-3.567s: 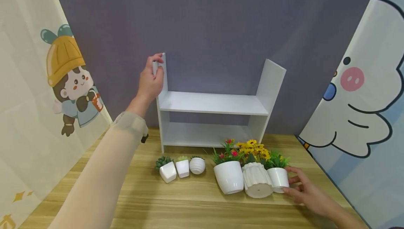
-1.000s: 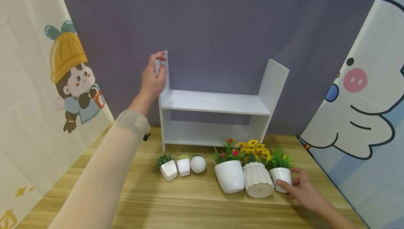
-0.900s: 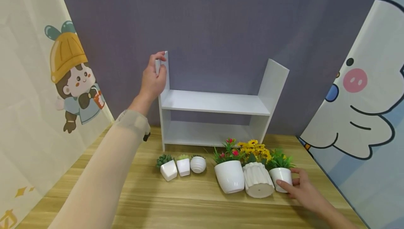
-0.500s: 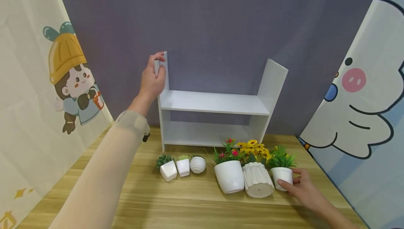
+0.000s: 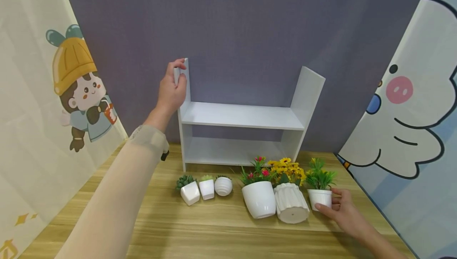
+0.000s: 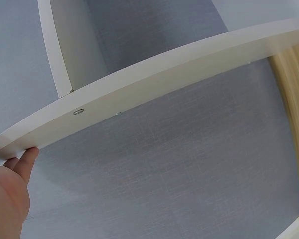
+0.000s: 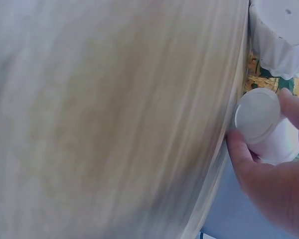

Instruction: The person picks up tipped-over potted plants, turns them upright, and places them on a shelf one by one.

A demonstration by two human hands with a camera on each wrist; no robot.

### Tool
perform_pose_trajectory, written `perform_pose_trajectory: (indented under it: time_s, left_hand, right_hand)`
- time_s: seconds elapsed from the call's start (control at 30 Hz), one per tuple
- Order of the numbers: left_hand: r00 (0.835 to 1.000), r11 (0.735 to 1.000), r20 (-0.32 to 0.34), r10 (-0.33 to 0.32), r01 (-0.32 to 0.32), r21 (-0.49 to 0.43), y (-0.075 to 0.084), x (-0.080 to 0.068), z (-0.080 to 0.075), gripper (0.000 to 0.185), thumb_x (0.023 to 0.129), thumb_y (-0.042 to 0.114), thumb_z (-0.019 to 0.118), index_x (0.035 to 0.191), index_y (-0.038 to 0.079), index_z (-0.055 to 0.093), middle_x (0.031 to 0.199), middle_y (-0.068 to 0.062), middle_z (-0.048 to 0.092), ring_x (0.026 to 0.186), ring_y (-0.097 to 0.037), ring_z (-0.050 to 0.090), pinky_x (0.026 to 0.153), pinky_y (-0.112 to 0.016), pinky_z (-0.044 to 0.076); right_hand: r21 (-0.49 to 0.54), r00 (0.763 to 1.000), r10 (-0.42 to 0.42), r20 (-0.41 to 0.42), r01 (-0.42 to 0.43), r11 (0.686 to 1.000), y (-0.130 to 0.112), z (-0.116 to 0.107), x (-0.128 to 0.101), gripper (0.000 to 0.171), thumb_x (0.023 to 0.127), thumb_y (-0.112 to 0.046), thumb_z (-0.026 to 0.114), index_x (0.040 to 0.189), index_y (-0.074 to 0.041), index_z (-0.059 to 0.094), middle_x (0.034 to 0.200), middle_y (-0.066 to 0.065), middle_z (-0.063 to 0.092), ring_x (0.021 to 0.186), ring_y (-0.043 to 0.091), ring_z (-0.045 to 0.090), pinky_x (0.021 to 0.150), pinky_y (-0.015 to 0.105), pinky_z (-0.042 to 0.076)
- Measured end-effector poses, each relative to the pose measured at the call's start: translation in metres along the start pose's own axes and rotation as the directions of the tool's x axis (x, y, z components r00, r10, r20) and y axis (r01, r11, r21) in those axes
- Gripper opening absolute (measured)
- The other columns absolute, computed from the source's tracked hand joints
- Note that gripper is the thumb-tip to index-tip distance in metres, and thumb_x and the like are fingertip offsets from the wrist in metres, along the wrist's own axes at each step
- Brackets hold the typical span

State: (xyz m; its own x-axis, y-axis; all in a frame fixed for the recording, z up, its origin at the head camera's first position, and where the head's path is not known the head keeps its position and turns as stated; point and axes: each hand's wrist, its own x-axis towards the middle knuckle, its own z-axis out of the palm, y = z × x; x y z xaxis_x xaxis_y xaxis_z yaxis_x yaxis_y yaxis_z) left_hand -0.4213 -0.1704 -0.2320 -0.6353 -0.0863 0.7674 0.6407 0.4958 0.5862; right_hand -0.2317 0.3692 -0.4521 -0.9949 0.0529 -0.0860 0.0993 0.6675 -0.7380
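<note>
Right hand (image 5: 343,210) grips the small white pot (image 5: 320,198) at the table's (image 5: 221,231) near right. Left hand (image 5: 171,90) grips the white shelf's (image 5: 242,116) far-left upright panel.

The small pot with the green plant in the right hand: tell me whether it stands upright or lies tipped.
Upright. The small pot has its green leaves pointing up, while the right hand grips its side; the ribbed pot beside it lies tipped.
</note>
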Motion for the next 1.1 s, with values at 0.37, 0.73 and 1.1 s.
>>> perform_pose_trajectory:
  time_s: [0.37,0.73,1.1]
  left_hand:
    - [1.000,1.000,0.006,0.004,-0.004,0.010,-0.0012,-0.0006,0.0007,0.026,0.112,0.018,0.043,0.135,0.013,0.053,0.169,0.007,0.052,0.083,-0.026,0.051,0.075,-0.031,0.040]
    - [1.000,1.000,0.006,-0.006,0.005,0.022,0.0012,-0.0007,0.0005,0.026,0.112,0.019,0.043,0.136,0.015,0.053,0.170,0.009,0.051,0.074,-0.023,0.043,0.074,-0.031,0.038]
    - [1.000,1.000,0.006,-0.007,0.007,0.022,0.0008,-0.0008,0.0011,0.027,0.112,0.019,0.043,0.136,0.014,0.053,0.169,0.009,0.052,0.068,-0.018,0.039,0.073,-0.031,0.038]
  right_hand:
    - [0.036,1.000,-0.008,0.013,0.007,0.999,0.0005,0.0002,0.0028,0.102,0.105,-0.025,0.077,0.159,0.020,0.002,0.150,0.055,0.038,0.134,0.060,0.058,0.090,0.035,0.063]
    - [0.046,1.000,-0.023,0.011,0.022,0.999,0.0005,0.0007,0.0049,0.100,0.103,-0.017,0.078,0.157,0.021,0.002,0.148,0.056,0.039,0.133,0.060,0.058,0.089,0.032,0.062]
    - [0.059,1.000,-0.012,0.009,0.011,0.998,0.0022,0.0006,0.0076,0.101,0.102,-0.016,0.080,0.157,0.019,0.004,0.144,0.050,0.047,0.126,0.047,0.064,0.085,0.030,0.061]
